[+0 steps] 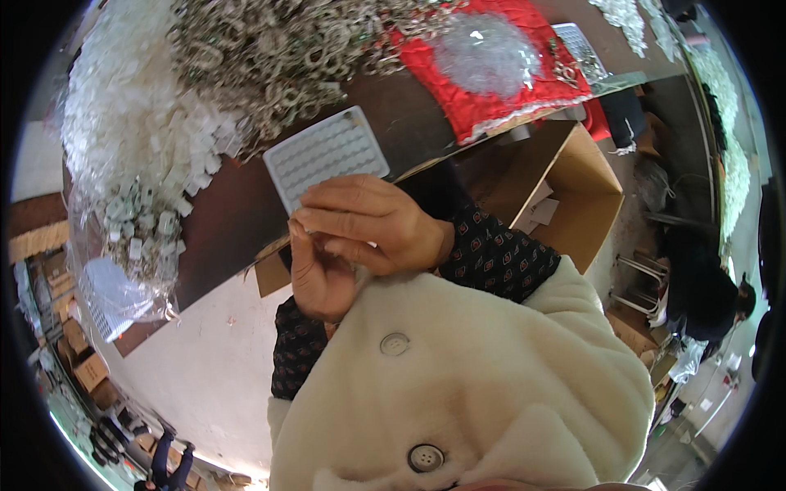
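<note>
My left hand (322, 282) and my right hand (381, 225) meet in front of my cream coat, at the table's near edge. The fingertips of both are pinched together. Whatever they hold is hidden behind the fingers or too small to make out. Just beyond the hands lies a white plastic tray (327, 155) with wavy rows, its near corner partly covered by my right hand. A big heap of greyish-green loops, like bracelets (270, 61), spreads over the table behind the tray. To its left is a pile of small whitish, translucent pieces (135, 106).
Clear plastic pieces (487, 53) lie on a red cloth (458, 106) at the far right of the dark table (221, 237). An open cardboard box (585, 188) stands below the table, right of my arm. Another person (700, 282) is at the right rim; more people show at lower left.
</note>
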`<action>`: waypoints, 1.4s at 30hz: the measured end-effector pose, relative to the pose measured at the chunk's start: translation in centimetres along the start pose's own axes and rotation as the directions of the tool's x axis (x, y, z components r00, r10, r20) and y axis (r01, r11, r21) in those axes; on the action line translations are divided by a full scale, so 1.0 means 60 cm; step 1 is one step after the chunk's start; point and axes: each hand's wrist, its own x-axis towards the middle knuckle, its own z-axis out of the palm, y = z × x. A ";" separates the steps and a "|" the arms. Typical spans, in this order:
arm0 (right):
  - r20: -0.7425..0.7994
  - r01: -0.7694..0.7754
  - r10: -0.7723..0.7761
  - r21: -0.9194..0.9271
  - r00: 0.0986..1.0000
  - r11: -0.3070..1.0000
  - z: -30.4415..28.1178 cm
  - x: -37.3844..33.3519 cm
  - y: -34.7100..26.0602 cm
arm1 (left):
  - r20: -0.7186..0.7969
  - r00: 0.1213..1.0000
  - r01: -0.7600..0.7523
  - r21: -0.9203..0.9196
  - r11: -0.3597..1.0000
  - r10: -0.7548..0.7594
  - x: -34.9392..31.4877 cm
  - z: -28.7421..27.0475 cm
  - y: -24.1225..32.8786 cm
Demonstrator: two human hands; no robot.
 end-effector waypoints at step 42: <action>0.149 -0.491 0.469 0.197 0.871 0.849 -0.016 0.043 -0.051 | -0.105 0.978 -0.147 0.270 0.952 0.180 -0.007 0.010 0.012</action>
